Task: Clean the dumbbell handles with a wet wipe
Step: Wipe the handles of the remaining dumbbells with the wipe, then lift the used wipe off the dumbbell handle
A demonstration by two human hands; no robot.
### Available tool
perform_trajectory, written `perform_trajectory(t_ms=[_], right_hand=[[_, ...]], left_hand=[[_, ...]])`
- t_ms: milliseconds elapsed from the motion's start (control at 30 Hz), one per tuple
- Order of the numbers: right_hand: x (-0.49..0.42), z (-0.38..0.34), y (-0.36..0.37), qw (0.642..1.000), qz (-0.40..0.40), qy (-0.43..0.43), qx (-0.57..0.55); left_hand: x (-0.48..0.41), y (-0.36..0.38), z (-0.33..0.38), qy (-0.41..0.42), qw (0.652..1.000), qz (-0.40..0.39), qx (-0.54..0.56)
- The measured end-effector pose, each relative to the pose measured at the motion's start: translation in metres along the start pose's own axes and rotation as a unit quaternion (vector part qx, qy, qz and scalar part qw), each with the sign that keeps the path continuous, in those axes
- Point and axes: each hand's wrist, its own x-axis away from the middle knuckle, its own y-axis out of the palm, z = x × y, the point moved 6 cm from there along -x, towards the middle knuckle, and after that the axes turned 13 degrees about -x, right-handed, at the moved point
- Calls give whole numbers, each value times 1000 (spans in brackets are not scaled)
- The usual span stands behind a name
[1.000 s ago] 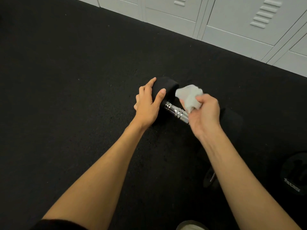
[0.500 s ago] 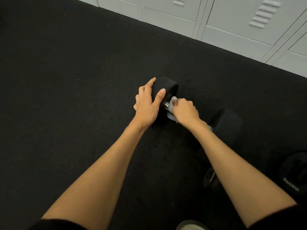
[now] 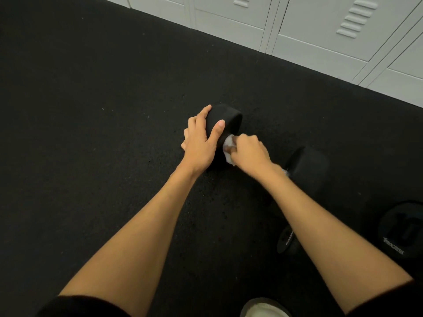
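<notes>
Right grip curls round the wet wipe, just beside one head of the dumbbell; its handle is hidden. Left grip lies spread over that head, on the floor. We judge the dumbbell heavy, rigid and liable to roll: steady the head.

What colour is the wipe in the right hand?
White; the head view shows the wet wipe gripped in the right hand.
</notes>
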Motion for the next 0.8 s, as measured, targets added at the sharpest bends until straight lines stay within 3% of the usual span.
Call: perform_trajectory(t_ms=[100, 200, 267, 367, 433, 567, 667, 800], right_hand=[[-11, 9, -13, 982, -73, 64, -162], [-13, 11, -18, 975, -38, 84, -202], [-7, 5, -12, 989, 22, 54, -135], [18, -5, 5, 994, 79, -61, 32], [34, -3, 13, 987, 83, -118, 68], [54, -1, 18, 979, 30, -131, 153], [68, 2, 12, 976, 9, -142, 162], [93, 6, -25, 996, -11, -83, 30]], left_hand=[[-1, 0, 2, 0, 1000, -4, -4], [0, 0, 4, 0, 1000, -8, -4], [0, 0, 3, 0, 1000, -13, -6], [0, -2, 4, 1, 1000, -20, -16], [0, -2, 4, 2, 999, -33, -27], [2, -2, 4, -17, 995, -84, -58], [7, -10, 14, -23, 988, -90, -126], [16, -29, 53, 98, 968, -45, -228]])
